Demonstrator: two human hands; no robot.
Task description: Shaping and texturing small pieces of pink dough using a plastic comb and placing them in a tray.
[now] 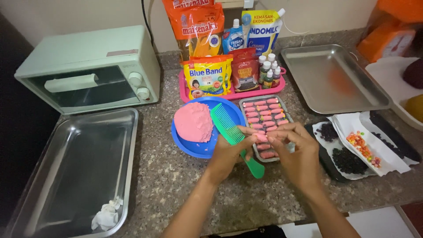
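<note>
My left hand [229, 154] grips a green comb [227, 125] whose toothed end lies over a blue plate [194, 147] with a lump of pink dough [193, 122]. Its fingertips also meet my right hand [297, 152] on a small pink dough piece [261, 137], pinched between both hands. Just beyond them a small metal tray [286, 110] holds several rolled pink dough pieces in rows.
A mint toaster oven [88, 70] stands back left, with a big steel tray [75, 172] holding a crumpled tissue [105, 216] in front. A pink tray [183, 90] with packets and small bottles, another steel tray [330, 79], and a black tray [328, 161] with dark chips and coloured sprinkles lie beyond and right.
</note>
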